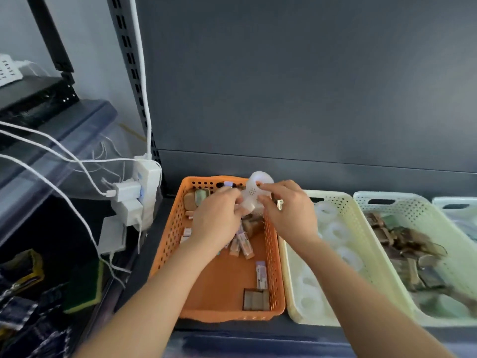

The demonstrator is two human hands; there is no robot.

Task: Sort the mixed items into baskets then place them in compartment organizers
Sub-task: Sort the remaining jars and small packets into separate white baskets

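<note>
An orange basket [169, 239] sits on the shelf with mixed items inside: small tubes [260, 273], a brown box [256, 299] and tan blocks [191, 200]. Above its far end both hands meet on a white round plastic piece [254, 188]. My right hand [289, 210] pinches its upper edge. My left hand [216, 218] grips its lower part with curled fingers. To the right stands a cream basket [343, 215] holding white round pieces [348, 257].
A pale green basket [423, 210] with brown and dark items sits further right, and another pale basket [456, 202] at the frame edge. On the left hang a white power strip [147, 182], chargers and cables. A green-yellow sponge [85, 288] lies lower left.
</note>
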